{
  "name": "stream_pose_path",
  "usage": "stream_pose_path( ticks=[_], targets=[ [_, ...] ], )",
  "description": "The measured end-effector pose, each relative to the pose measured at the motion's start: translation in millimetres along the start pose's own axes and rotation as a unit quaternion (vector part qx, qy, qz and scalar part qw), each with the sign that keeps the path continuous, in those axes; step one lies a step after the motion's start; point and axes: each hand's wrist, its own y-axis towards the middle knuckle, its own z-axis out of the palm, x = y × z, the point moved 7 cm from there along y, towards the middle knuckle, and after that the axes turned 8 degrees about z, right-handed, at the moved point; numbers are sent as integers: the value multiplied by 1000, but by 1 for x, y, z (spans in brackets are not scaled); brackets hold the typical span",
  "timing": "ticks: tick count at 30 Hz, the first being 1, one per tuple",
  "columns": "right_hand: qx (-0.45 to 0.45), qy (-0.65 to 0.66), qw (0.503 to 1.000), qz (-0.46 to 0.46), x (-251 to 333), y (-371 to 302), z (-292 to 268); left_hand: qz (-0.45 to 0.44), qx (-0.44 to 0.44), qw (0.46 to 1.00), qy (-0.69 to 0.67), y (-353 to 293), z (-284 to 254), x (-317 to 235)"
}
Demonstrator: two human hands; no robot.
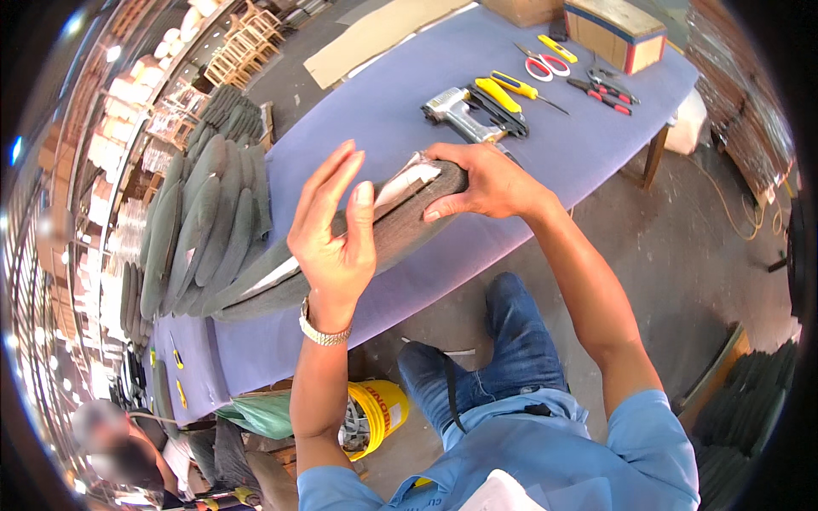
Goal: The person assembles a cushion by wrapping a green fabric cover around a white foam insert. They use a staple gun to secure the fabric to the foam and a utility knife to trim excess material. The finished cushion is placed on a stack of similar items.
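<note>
A long grey fabric-covered seat pad point(400, 223) is tilted up on its edge over the near side of the table. Its underside shows a pale strip and a fold of fabric. My right hand point(494, 183) grips the pad's right end, thumb on the near face and fingers over the top. My left hand point(334, 238) is at the pad's middle, with fingers stretched upward and apart; its palm side hides part of the pad, and whether it touches cannot be made out. Just beyond the right hand lies a silver staple gun point(460, 115).
On the blue-covered table point(358, 111) lie yellow-handled tools point(503, 92), scissors point(545, 66), pliers point(601, 96) and a box point(613, 38). Grey pads point(213, 213) are piled at left. A yellow bucket point(383, 417) stands below the edge. Another person point(115, 443) is at lower left.
</note>
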Motion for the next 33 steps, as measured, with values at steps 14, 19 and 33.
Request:
stream_pose_path(
  ticks=[14, 19, 33],
  targets=[
    [-74, -7, 997, 30, -16, 8, 5, -126, -15, 937, 324, -116, -185, 41],
    [-42, 109, 993, 22, -34, 1, 2, -297, -222, 924, 91, -167, -211, 107],
    [-105, 239, 965, 12, -185, -2, -12, -387, -390, 831, -93, -242, -209, 66]
  ],
)
